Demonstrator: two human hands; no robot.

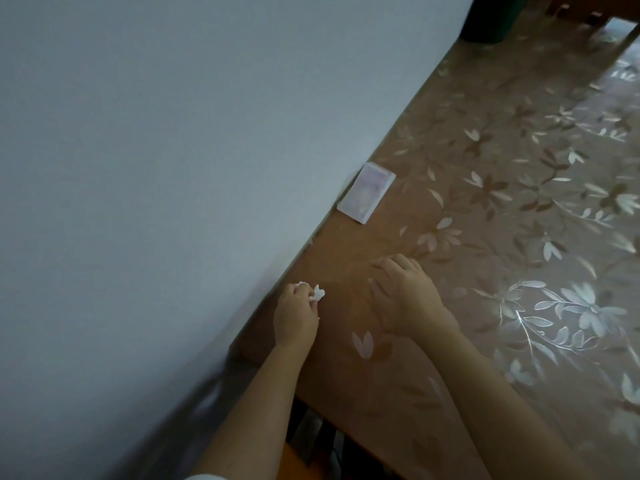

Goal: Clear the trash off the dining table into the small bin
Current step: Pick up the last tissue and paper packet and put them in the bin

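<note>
My left hand [297,315] grips a small crumpled white tissue [318,293] near the wall-side edge of the dining table [485,237]; bits of the paper stick out past my fingers. My right hand [403,294] rests flat on the brown flowered tablecloth just to the right, fingers spread and holding nothing. A dark green container [490,19], possibly the small bin, stands on the table at the far end by the wall; only its lower part shows.
A white packet [366,192] with a pale purple face lies on the table against the blue-grey wall [173,168]. The wall runs along the table's left edge. Below the table's near edge, dark objects show in the gap.
</note>
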